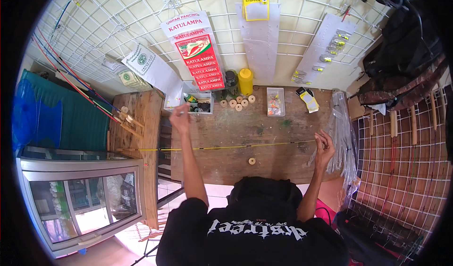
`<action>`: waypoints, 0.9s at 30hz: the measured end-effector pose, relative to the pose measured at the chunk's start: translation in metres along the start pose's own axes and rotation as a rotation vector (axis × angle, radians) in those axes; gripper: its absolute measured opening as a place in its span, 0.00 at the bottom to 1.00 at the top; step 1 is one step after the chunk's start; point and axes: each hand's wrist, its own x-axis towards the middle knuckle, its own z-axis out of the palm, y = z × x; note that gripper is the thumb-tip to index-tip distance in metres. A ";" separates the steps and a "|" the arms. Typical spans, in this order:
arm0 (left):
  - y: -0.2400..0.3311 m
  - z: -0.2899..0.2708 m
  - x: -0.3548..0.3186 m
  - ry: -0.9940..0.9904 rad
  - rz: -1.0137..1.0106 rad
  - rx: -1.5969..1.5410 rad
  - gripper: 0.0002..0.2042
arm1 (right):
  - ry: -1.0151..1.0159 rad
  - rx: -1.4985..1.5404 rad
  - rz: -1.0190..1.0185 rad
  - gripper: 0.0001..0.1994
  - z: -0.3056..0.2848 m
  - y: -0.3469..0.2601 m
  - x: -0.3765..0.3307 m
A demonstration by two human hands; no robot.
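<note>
In front of the box [212, 104] runs the rod [250, 145], pinched by the right hand [323, 146]; the left hand [180, 119] is at the box, grip unclear: likely fetching, needing a careful pick next.

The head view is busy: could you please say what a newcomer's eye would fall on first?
The red packets hanging on the wall grid, left of centre, likely stand out first. Below, a yellow rod crosses the wooden table, reaching the right hand, while the left hand is at the white box.
</note>
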 end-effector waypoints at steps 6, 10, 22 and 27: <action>0.048 0.069 -0.143 -0.245 -0.256 -0.399 0.09 | -0.052 -0.050 0.021 0.09 -0.001 -0.011 -0.009; 0.061 0.109 -0.213 -0.657 -0.373 -0.328 0.11 | -0.122 0.006 0.006 0.10 -0.007 -0.020 -0.013; 0.072 0.185 -0.298 -1.047 -0.080 -0.113 0.10 | -0.412 0.346 0.220 0.21 -0.031 -0.019 -0.009; 0.069 0.194 -0.290 -1.066 0.206 0.026 0.10 | -0.486 0.388 0.276 0.23 -0.040 -0.010 0.004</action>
